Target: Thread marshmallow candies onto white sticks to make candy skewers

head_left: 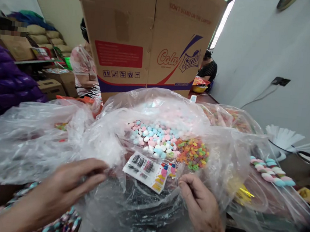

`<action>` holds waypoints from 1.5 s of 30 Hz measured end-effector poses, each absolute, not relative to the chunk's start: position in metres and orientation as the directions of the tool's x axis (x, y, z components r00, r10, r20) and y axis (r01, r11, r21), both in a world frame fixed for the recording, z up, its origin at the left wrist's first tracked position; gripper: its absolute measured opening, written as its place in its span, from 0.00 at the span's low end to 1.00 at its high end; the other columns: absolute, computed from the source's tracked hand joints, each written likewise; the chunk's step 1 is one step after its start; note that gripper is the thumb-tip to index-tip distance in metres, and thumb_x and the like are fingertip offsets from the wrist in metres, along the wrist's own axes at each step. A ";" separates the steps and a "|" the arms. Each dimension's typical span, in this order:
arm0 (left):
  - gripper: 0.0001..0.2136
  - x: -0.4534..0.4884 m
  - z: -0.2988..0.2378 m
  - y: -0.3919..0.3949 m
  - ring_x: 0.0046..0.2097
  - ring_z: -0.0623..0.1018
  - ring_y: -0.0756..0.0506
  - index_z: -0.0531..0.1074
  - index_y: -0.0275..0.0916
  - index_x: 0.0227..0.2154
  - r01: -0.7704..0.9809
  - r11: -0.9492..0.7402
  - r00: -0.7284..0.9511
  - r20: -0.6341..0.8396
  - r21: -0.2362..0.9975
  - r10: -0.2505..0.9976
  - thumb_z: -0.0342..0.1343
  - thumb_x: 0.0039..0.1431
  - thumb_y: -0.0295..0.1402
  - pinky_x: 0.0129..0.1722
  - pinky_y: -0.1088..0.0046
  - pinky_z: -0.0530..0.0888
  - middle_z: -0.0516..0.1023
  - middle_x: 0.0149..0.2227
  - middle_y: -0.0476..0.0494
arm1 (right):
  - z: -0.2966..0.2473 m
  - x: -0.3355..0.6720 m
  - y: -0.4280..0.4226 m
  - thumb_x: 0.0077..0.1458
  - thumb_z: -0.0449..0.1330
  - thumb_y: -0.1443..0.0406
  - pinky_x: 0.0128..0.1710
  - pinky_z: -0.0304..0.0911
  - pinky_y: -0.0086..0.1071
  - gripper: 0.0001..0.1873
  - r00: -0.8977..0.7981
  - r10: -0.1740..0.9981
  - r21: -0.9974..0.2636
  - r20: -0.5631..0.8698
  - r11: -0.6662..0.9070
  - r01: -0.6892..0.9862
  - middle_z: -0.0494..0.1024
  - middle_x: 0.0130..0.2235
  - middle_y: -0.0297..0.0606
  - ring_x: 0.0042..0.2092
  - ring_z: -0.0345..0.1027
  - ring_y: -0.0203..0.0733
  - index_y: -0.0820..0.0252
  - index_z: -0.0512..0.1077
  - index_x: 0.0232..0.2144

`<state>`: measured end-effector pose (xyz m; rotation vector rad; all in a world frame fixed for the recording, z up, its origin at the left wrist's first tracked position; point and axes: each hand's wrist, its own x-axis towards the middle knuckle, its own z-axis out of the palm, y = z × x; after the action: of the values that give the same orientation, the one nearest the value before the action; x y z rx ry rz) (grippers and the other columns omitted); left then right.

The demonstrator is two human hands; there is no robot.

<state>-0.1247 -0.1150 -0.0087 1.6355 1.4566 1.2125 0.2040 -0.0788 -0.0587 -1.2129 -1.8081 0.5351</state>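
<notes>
A big clear plastic bag [124, 201] lies open in front of me, filled with pastel pink, blue and white candies [154, 138] and a heap of small multicoloured candies [194, 153]. A printed label card [149, 170] lies on the plastic near the front. My left hand [66, 186] grips the bag's edge at the left, fingers curled on the film. My right hand [200, 202] pinches the plastic just right of the card.
A tall cardboard carton [149, 38] marked Cola Sprite stands behind the bag. More plastic bags [28, 136] spread left and right. Twisted marshmallow sticks [272, 172] and white sticks [285, 137] lie at right. Two people sit behind, one at left [84, 68], one at right [208, 68].
</notes>
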 end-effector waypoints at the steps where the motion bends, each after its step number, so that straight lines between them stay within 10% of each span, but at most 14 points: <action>1: 0.06 -0.104 -0.012 -0.097 0.38 0.80 0.43 0.82 0.45 0.36 0.548 -0.311 0.145 0.279 0.776 0.949 0.64 0.55 0.30 0.39 0.76 0.73 0.84 0.36 0.46 | -0.060 0.206 -0.080 0.63 0.53 0.61 0.26 0.61 0.24 0.11 -0.150 0.896 -0.731 0.418 0.430 0.530 0.70 0.26 0.30 0.27 0.64 0.34 0.57 0.70 0.30; 6: 0.14 -0.033 -0.042 -0.018 0.49 0.72 0.38 0.71 0.38 0.50 0.654 -0.667 0.591 0.309 0.357 0.745 0.56 0.62 0.29 0.51 0.57 0.69 0.77 0.47 0.37 | -0.065 0.215 -0.085 0.64 0.51 0.61 0.27 0.61 0.24 0.12 -0.121 0.914 -0.753 0.386 0.388 0.531 0.70 0.25 0.31 0.27 0.64 0.34 0.57 0.69 0.30; 19: 0.07 -0.019 -0.079 0.029 0.40 0.73 0.43 0.76 0.39 0.34 0.589 -0.737 0.641 0.363 0.332 0.676 0.53 0.65 0.27 0.45 0.64 0.68 0.76 0.33 0.44 | -0.068 0.223 -0.089 0.64 0.51 0.63 0.28 0.63 0.24 0.11 -0.084 0.913 -0.740 0.400 0.375 0.559 0.71 0.26 0.30 0.28 0.66 0.34 0.57 0.69 0.31; 25: 0.10 -0.006 -0.043 0.011 0.41 0.72 0.44 0.73 0.38 0.33 0.483 -0.799 0.723 0.352 0.359 0.595 0.48 0.68 0.29 0.45 0.67 0.68 0.76 0.35 0.43 | -0.065 0.206 -0.061 0.61 0.54 0.66 0.47 0.66 0.39 0.13 -0.134 0.740 -0.485 0.659 0.554 0.677 0.76 0.45 0.45 0.47 0.69 0.47 0.61 0.68 0.49; 29: 0.08 0.007 -0.027 -0.008 0.32 0.71 0.48 0.70 0.39 0.32 0.455 -0.777 0.737 0.306 0.435 0.603 0.48 0.67 0.30 0.32 0.75 0.67 0.73 0.29 0.50 | -0.057 0.198 -0.050 0.64 0.51 0.69 0.40 0.66 0.37 0.08 -0.240 0.685 -0.387 0.688 0.626 0.677 0.77 0.35 0.41 0.39 0.68 0.44 0.59 0.71 0.37; 35: 0.11 0.012 -0.028 -0.010 0.26 0.65 0.50 0.66 0.40 0.25 0.555 -0.446 0.627 -0.001 0.702 0.779 0.51 0.61 0.38 0.26 0.77 0.60 0.65 0.23 0.55 | -0.046 0.208 -0.060 0.63 0.51 0.69 0.37 0.64 0.32 0.09 -0.111 0.776 -0.569 0.621 0.543 0.617 0.74 0.33 0.37 0.37 0.68 0.39 0.58 0.69 0.34; 45: 0.20 0.014 -0.025 -0.008 0.28 0.67 0.49 0.66 0.39 0.23 0.449 -0.447 0.786 -0.103 0.774 0.610 0.43 0.66 0.45 0.28 0.76 0.61 0.67 0.24 0.52 | -0.043 0.218 -0.067 0.67 0.47 0.64 0.29 0.55 0.31 0.18 -0.183 0.682 -0.437 0.708 0.627 0.645 0.68 0.25 0.34 0.29 0.60 0.37 0.57 0.62 0.24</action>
<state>0.0136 -0.0080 -0.0250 2.1167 0.7839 0.2390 0.2176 -0.0670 -0.0434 -1.0564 -1.8829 0.0473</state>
